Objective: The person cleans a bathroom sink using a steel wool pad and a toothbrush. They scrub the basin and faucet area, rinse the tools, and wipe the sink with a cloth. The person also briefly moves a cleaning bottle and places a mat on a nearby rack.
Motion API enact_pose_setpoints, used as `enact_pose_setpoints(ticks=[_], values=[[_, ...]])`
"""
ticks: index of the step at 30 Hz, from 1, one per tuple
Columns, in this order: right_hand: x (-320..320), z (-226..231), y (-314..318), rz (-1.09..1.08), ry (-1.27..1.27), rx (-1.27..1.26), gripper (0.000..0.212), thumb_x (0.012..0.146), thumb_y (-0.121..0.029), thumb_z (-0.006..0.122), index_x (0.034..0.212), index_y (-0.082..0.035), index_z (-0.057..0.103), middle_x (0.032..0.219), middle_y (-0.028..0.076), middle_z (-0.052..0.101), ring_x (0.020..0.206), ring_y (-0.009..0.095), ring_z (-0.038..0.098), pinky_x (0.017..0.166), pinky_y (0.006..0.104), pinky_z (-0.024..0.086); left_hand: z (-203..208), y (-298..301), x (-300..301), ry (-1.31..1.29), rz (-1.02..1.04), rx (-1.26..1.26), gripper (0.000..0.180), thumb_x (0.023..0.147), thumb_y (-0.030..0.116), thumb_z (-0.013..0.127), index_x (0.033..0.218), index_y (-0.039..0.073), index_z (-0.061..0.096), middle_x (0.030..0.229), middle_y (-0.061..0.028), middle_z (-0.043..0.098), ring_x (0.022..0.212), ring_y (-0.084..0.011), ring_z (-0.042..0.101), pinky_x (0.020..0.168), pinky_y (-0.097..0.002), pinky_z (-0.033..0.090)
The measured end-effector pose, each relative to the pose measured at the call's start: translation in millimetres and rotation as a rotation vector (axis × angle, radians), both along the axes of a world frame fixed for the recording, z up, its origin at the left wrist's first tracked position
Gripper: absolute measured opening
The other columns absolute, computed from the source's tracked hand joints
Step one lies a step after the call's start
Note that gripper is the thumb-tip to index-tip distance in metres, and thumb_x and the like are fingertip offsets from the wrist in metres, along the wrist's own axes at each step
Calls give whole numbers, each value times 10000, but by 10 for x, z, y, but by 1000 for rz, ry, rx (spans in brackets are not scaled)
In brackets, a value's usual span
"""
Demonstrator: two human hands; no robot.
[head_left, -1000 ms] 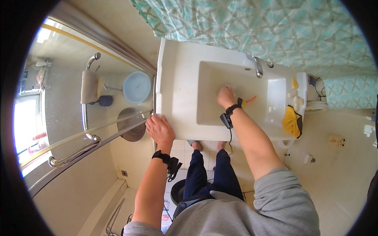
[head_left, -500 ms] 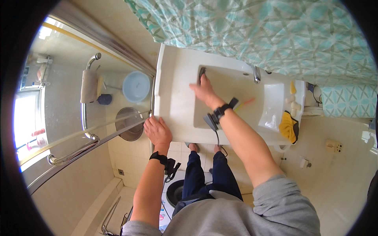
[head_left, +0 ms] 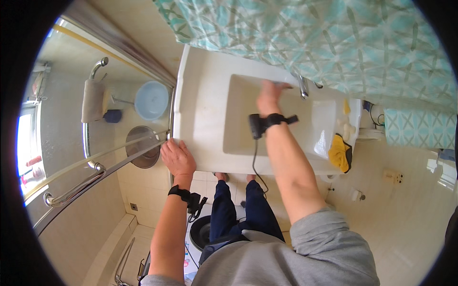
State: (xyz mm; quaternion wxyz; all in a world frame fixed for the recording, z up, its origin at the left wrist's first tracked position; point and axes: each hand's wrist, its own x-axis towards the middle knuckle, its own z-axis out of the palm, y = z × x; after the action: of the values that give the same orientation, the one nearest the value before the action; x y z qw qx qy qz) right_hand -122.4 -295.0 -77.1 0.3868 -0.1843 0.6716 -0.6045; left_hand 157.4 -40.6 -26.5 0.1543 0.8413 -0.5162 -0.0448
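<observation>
My left hand [head_left: 178, 157] lies flat on the left front corner of the white sink counter [head_left: 202, 109], fingers stretched out and holding nothing. My right hand [head_left: 270, 97] reaches into the white basin [head_left: 238, 128], close to its back wall and left of the chrome faucet [head_left: 303, 86]. A small dark thing [head_left: 286, 86] shows at its fingertips; it is blurred and partly covered, so its kind is unclear. Black straps with small devices sit on both wrists, and a cable hangs from the right one.
A yellow and black cloth or glove [head_left: 340, 153] lies on the counter's right end, near pale soap-like pieces [head_left: 347, 128]. A patterned curtain [head_left: 305, 33] hangs behind the sink. Left, beyond a glass partition, are a blue basin [head_left: 151, 100] and a metal basin [head_left: 143, 155].
My right hand has moved rightward along the basin's back wall, toward the faucet, with the dark thing. My left hand stays on the counter corner. The whole view has shifted slightly.
</observation>
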Motion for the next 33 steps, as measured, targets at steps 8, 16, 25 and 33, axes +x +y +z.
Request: enact_pose_setpoints(ticks=[8,16,25,33], values=[[-606,208,120,319,924,256,816,959,-141,595,1620,156,218,1707,355,236,1620,458,185,1340,463,156,30,10,7,26,-12,9,339,1043,254,598,1276,7,587,1207,-188,615,1157,-412,558,968,-517,452],[-901,249,315,618,1430,199,726,961,-244,558,1622,3,386,1712,224,343,1554,521,304,1268,638,260,18,-10,-13,5,-10,-60,329,1039,230,608,1272,-1,579,1202,-183,617,1124,-406,566,946,-515,460],[-1187,465,561,865,1496,1,594,990,-151,610,1554,-12,489,1601,216,492,1469,419,466,1227,501,371,45,-30,-8,22,0,-14,329,1034,243,617,1264,8,590,1155,-189,625,1118,-413,573,938,-523,466],[-968,-90,767,946,1332,207,535,907,-68,745,1429,-15,639,1411,240,659,1337,404,604,1118,456,497,-6,-6,5,8,16,-34,304,1023,267,617,1234,49,595,1162,-167,621,1112,-401,568,929,-528,461]])
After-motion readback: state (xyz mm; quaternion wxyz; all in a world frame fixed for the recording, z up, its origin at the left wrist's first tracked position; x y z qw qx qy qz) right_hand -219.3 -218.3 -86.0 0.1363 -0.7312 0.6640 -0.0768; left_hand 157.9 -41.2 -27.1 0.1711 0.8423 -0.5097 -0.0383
